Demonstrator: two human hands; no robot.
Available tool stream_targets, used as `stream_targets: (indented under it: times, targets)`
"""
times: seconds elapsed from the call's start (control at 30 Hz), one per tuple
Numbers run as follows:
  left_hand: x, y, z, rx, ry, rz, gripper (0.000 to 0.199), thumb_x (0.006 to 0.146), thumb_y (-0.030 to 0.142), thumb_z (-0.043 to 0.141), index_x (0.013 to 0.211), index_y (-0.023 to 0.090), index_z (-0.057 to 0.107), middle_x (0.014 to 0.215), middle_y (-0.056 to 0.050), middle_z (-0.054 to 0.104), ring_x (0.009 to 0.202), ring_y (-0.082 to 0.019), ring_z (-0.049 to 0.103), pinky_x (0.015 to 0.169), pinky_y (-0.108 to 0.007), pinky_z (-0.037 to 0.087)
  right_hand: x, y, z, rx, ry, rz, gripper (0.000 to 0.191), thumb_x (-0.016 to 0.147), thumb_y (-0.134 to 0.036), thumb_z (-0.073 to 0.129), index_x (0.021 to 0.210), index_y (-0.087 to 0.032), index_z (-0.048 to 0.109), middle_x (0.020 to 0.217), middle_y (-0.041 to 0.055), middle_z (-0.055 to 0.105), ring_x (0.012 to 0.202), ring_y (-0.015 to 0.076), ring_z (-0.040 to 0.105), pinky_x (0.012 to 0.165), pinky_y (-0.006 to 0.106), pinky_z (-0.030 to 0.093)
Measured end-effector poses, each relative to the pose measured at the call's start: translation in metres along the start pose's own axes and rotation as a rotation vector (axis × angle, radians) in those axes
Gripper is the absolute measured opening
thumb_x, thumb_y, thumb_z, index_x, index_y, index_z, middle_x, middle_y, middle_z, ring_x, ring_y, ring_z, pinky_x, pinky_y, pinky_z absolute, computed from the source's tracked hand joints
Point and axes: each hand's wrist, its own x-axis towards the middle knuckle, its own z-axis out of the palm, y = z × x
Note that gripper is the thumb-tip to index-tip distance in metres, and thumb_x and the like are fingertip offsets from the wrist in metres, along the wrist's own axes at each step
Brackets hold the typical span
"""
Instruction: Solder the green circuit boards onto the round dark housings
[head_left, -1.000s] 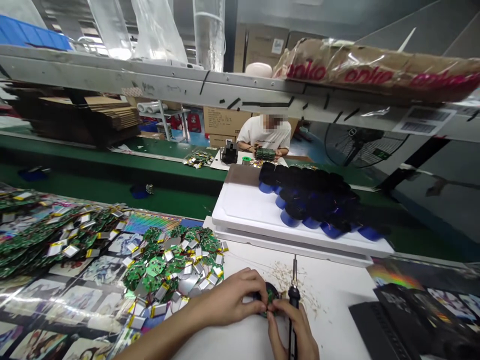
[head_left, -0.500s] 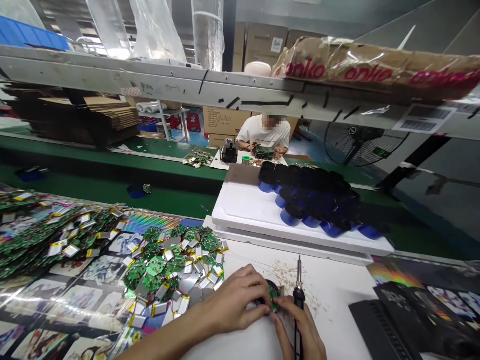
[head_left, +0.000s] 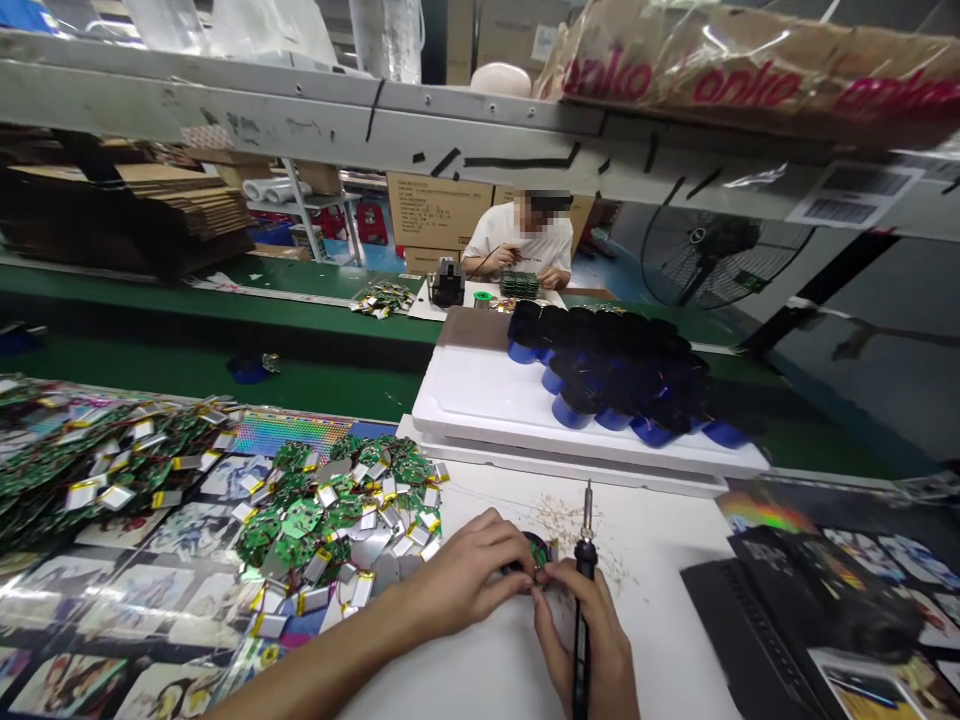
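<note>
My left hand (head_left: 465, 575) pinches a small round dark part with a green circuit board (head_left: 538, 551) on it. My right hand (head_left: 592, 640) grips an upright soldering iron (head_left: 584, 580), and its fingertips touch the same part from the right. Just left of my hands lies a heap of green circuit boards (head_left: 337, 510) with small silver pouch batteries wired to them. Solder scraps (head_left: 577, 535) are scattered on the white work surface (head_left: 480, 660) beside the iron. The part's underside is hidden by my fingers.
A larger heap of boards (head_left: 75, 470) lies on printed sheets at left. A white foam tray (head_left: 480, 400) holds several dark-topped blue cylinders. A black device (head_left: 765, 630) sits at right. A metal shelf rail (head_left: 300, 120) crosses above; beyond a green conveyor, a co-worker (head_left: 517, 250) handles boards.
The whole scene sits slightly higher and further left in the view. My hands have closed in on the round part, and the iron has shifted a little left.
</note>
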Motion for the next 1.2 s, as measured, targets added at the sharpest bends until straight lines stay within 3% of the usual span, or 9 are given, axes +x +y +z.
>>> stream_targets:
  times: [0.17, 0.5, 0.57, 0.7, 0.77, 0.87, 1.03, 1.2]
  targets:
    - [0.001, 0.003, -0.003, -0.004, -0.016, 0.017, 0.013, 0.109, 0.031, 0.061, 0.107, 0.022, 0.07, 0.11, -0.007, 0.072, 0.11, -0.023, 0.059, 0.099, -0.035, 0.049, 0.004, -0.008, -0.004, 0.022, 0.003, 0.02, 0.029, 0.097, -0.011, 0.066, 0.122, -0.025, 0.066, 0.098, 0.0039, 0.077, 0.086, 0.0212, 0.077, 0.073, 0.034, 0.067]
    - [0.004, 0.002, -0.008, 0.025, -0.054, 0.091, 0.013, 0.111, 0.028, 0.058, 0.106, 0.02, 0.066, 0.11, -0.007, 0.072, 0.109, -0.021, 0.06, 0.101, -0.034, 0.047, 0.004, -0.012, -0.024, 0.066, -0.033, 0.031, 0.035, 0.095, -0.008, 0.068, 0.125, -0.027, 0.065, 0.102, 0.0039, 0.078, 0.094, 0.0213, 0.077, 0.086, 0.04, 0.064]
    - [0.004, 0.002, -0.009, 0.045, -0.063, 0.107, 0.012, 0.111, 0.027, 0.057, 0.106, 0.02, 0.066, 0.109, -0.008, 0.072, 0.108, -0.021, 0.06, 0.1, -0.035, 0.047, 0.0, -0.016, -0.035, 0.163, -0.032, 0.125, 0.027, 0.1, -0.014, 0.062, 0.124, -0.027, 0.066, 0.095, 0.0032, 0.078, 0.091, 0.0208, 0.077, 0.085, 0.039, 0.063]
    - [0.005, 0.003, -0.012, 0.075, -0.084, 0.141, 0.011, 0.111, 0.024, 0.056, 0.106, 0.019, 0.065, 0.11, -0.008, 0.072, 0.106, -0.021, 0.061, 0.099, -0.035, 0.047, -0.001, -0.026, -0.058, 0.482, 0.085, 0.439, 0.032, 0.106, -0.041, 0.055, 0.135, -0.028, 0.06, 0.07, -0.0039, 0.066, 0.056, 0.015, 0.061, 0.053, 0.027, 0.05]
    - [0.006, 0.004, -0.015, 0.081, -0.09, 0.155, 0.01, 0.11, 0.022, 0.056, 0.106, 0.019, 0.065, 0.109, -0.008, 0.073, 0.105, -0.021, 0.061, 0.099, -0.035, 0.047, 0.002, -0.028, -0.068, 0.591, 0.178, 0.545, 0.038, 0.101, -0.049, 0.063, 0.134, -0.03, 0.06, 0.07, -0.0054, 0.063, 0.051, 0.013, 0.054, 0.045, 0.023, 0.042]
    - [0.008, 0.005, -0.018, 0.094, -0.088, 0.177, 0.01, 0.11, 0.02, 0.056, 0.106, 0.019, 0.066, 0.108, -0.007, 0.074, 0.104, -0.021, 0.062, 0.097, -0.034, 0.049, 0.001, -0.023, -0.082, 0.583, 0.185, 0.604, 0.028, 0.097, -0.045, 0.07, 0.116, -0.025, 0.07, 0.078, -0.0009, 0.068, 0.055, 0.0132, 0.059, 0.045, 0.023, 0.044]
    - [0.011, 0.007, -0.023, 0.169, -0.131, 0.197, 0.013, 0.11, 0.021, 0.055, 0.107, 0.019, 0.068, 0.111, -0.008, 0.075, 0.103, -0.022, 0.062, 0.095, -0.035, 0.051, -0.008, -0.017, -0.098, 0.318, 0.111, 0.519, 0.014, 0.089, -0.025, 0.08, 0.102, -0.024, 0.077, 0.087, 0.0021, 0.074, 0.071, 0.017, 0.073, 0.056, 0.026, 0.057]
    - [0.013, 0.009, -0.026, 0.223, -0.156, 0.207, 0.016, 0.111, 0.022, 0.053, 0.107, 0.018, 0.068, 0.112, -0.009, 0.075, 0.103, -0.022, 0.063, 0.095, -0.037, 0.052, 0.0, -0.029, -0.096, 0.206, -0.047, 0.31, 0.014, 0.089, -0.015, 0.073, 0.098, -0.024, 0.072, 0.073, -0.0031, 0.072, 0.061, 0.0134, 0.071, 0.056, 0.022, 0.057]
